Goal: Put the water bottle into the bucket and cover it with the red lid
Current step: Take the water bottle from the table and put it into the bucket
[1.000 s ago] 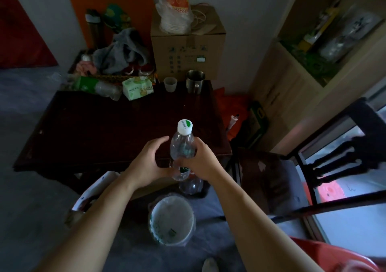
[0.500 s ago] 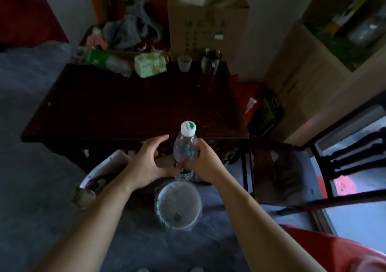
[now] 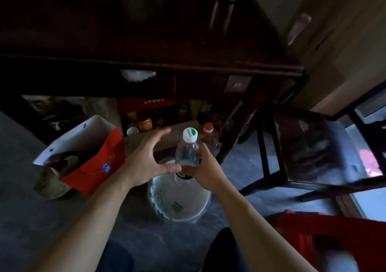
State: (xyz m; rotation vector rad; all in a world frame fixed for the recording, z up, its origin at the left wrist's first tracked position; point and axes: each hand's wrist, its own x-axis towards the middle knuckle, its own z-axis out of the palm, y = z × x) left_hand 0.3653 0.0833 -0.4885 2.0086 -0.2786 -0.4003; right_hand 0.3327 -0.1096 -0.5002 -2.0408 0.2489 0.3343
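Observation:
A clear water bottle (image 3: 188,150) with a white and green cap stands upright in the air, its base just above the far rim of a white bucket (image 3: 200,205) on the floor. My right hand (image 3: 205,170) is wrapped around the bottle's lower body. My left hand (image 3: 146,163) is open beside the bottle, fingers spread, thumb tip close to the bottle's base. A red object (image 3: 325,240) at the lower right edge is blurred; I cannot tell whether it is the lid.
A dark wooden table (image 3: 158,62) stands right ahead, with jars and a red-capped bottle (image 3: 210,134) beneath it. A red and white paper bag (image 3: 89,167) sits left of the bucket. A dark chair (image 3: 309,146) stands on the right.
The view has tilted down and moved closer to the floor. The bottle and both hands have lowered toward the bucket, which now looks larger. My left hand has spread wider.

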